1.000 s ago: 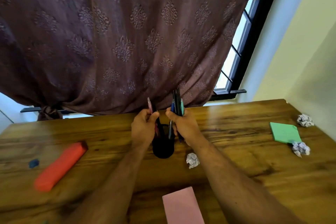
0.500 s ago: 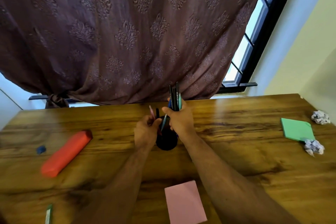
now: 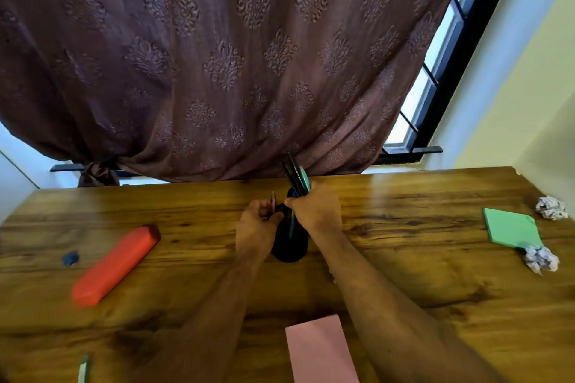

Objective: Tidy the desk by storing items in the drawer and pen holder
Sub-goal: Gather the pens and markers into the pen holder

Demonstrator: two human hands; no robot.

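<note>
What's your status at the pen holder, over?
Right hand grips pen bundle over black pen holder. Left hand pinches pink pen. Nothing blocking.

The counter (image 3: 404, 258) is wood with dark, strong grain and a glossy varnish. Behind it hangs a curtain (image 3: 217, 56) of matt brown cloth, embossed with a raised motif. Two crumpled balls (image 3: 551, 208) look like paper — creased, rough. The pink pad (image 3: 320, 351) is smooth and matt.
</note>
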